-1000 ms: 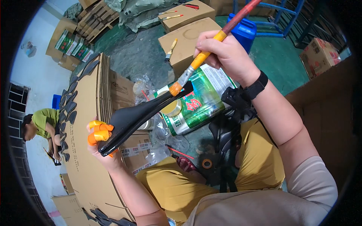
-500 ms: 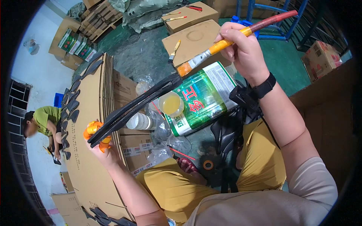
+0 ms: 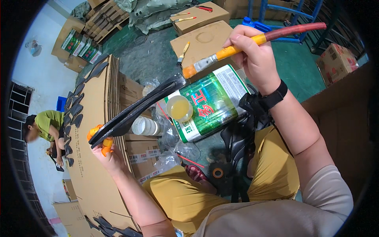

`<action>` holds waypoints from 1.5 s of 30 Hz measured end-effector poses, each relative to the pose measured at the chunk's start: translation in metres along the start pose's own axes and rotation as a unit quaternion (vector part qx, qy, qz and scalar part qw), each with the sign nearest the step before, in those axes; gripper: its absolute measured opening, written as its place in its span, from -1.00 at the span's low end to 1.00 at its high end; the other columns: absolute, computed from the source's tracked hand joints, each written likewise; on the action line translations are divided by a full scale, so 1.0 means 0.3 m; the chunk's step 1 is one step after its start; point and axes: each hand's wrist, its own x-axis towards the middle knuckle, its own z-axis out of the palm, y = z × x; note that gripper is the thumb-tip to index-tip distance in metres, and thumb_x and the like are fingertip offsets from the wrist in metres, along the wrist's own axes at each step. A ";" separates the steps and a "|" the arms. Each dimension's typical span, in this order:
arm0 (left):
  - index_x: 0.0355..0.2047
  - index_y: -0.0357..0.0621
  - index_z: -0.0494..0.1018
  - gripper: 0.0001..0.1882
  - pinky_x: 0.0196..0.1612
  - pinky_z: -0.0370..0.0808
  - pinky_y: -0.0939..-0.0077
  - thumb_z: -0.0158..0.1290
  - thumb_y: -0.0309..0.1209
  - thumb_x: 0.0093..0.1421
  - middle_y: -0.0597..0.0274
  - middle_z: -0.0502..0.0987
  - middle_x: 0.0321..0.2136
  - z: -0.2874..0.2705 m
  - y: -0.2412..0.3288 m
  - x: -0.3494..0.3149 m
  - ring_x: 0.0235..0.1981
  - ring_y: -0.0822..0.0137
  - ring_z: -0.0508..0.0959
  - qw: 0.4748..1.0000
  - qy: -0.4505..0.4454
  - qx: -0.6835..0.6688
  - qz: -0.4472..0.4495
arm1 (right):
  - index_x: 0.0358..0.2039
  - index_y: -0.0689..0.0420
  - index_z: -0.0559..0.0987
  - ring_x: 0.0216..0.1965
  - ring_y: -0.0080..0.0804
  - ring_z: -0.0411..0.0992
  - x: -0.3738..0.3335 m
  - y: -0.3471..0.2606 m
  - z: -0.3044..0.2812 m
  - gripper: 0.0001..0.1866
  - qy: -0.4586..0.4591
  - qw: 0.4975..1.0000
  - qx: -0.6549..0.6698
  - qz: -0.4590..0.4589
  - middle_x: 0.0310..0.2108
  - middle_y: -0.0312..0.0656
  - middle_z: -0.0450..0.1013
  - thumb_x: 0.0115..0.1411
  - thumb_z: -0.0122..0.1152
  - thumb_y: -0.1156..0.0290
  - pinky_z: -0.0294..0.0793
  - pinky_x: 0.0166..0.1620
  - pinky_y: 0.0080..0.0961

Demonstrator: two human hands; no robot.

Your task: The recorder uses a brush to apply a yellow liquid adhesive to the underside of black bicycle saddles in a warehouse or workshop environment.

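My left hand (image 3: 108, 158), with orange covers on its fingertips, grips one end of a long, curved black strip (image 3: 134, 110). The strip slants up and to the right, its surface shiny along the far end. My right hand (image 3: 256, 55) is closed around a paintbrush (image 3: 230, 51) with a yellow and dark red handle. The brush's orange-tinted bristles meet or nearly meet the strip's far end; contact is hard to tell. Below them, a clear cup (image 3: 179, 109) of yellowish liquid stands on a green and white metal can (image 3: 215, 94).
Cardboard stacked at left (image 3: 92, 130) carries several black pieces along its edge. Ahead lie cardboard boxes (image 3: 205, 37), one bearing another brush (image 3: 183, 53). White cups (image 3: 144, 125) and plastic bags are beside the can. A person (image 3: 49, 128) crouches far left; an open carton (image 3: 339, 106) is at right.
My right hand and the brush have shifted slightly right. The black strip has tilted in my left hand, and its held end is a little higher and farther left.
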 end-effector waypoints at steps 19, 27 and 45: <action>-0.17 -0.26 0.40 -0.66 0.02 0.35 0.43 0.10 -0.65 -0.01 0.15 0.48 -0.22 -0.009 -0.006 0.002 -0.18 0.32 0.48 1.000 0.001 -0.017 -0.007 | -0.54 0.18 0.46 -0.71 -0.74 0.15 0.004 0.035 0.045 -0.80 0.016 0.999 0.022 0.021 -0.63 -0.35 0.36 0.14 0.05 0.35 0.07 -0.65 -0.77; -0.14 -0.26 0.38 -0.62 0.04 0.33 0.43 0.12 -0.65 -0.02 0.14 0.47 -0.21 -0.021 -0.001 0.003 -0.17 0.31 0.47 0.999 0.028 -0.027 -0.011 | -0.56 0.19 0.46 -0.71 -0.72 0.16 0.017 0.091 0.046 -0.80 -0.071 0.995 -0.045 0.060 -0.63 -0.34 0.35 0.13 0.05 0.37 0.07 -0.66 -0.74; -0.43 -0.10 0.49 -0.81 0.03 0.18 0.28 0.22 -0.38 -0.08 0.31 0.55 -0.38 -0.008 0.065 -0.013 -0.26 0.27 0.39 0.902 -0.123 0.379 0.166 | -0.51 0.20 0.53 -0.44 -0.10 0.45 0.005 0.472 0.250 -0.84 -0.285 0.896 -0.329 0.085 -0.52 -0.02 0.46 -0.06 0.16 0.37 0.42 -0.29 -0.37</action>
